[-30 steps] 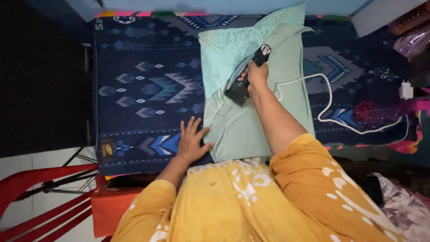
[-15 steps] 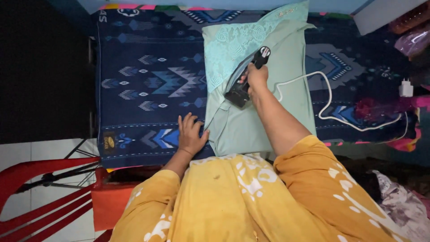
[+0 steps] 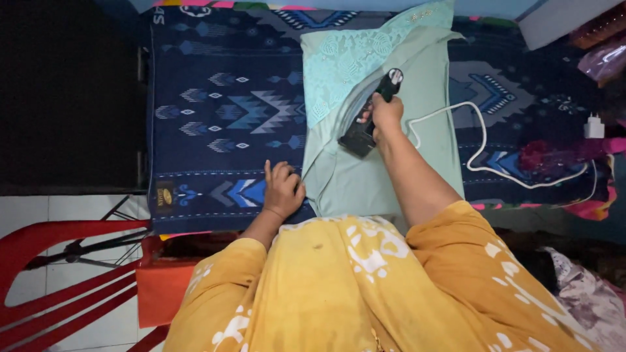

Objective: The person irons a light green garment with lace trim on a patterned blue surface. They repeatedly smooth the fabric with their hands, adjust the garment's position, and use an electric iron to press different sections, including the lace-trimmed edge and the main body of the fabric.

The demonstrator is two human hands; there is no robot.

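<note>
Pale green garment (image 3: pixel 417 85) spread flat on dark blue patterned cloth (image 3: pixel 222 111) covering ironing surface, lace-trimmed lighter panel (image 3: pixel 352 58) folded across upper left of it. Black electric iron (image 3: pixel 368 114) resting on garment near its middle, tilted diagonally, knob end pointing up-right. Right hand (image 3: pixel 386 116) wrapped around iron handle, fingers closed tight on it, forearm running down-right to yellow sleeve. White power cord (image 3: pixel 482 140) looping from iron across garment edge and onto blue cloth, ending toward white plug adapter (image 3: pixel 593 125) at right edge. Left hand (image 3: pixel 282 189) lying on blue cloth just beside garment's lower left edge, fingers loosely curled, fingertips touching fabric fold; cannot tell if actually pinching it. Yellow printed clothing (image 3: pixel 365 287) filling lower centre. Red plastic chair (image 3: pixel 59 274) at lower left on white tiled floor, orange box (image 3: pixel 160 293) just beside it.
</note>
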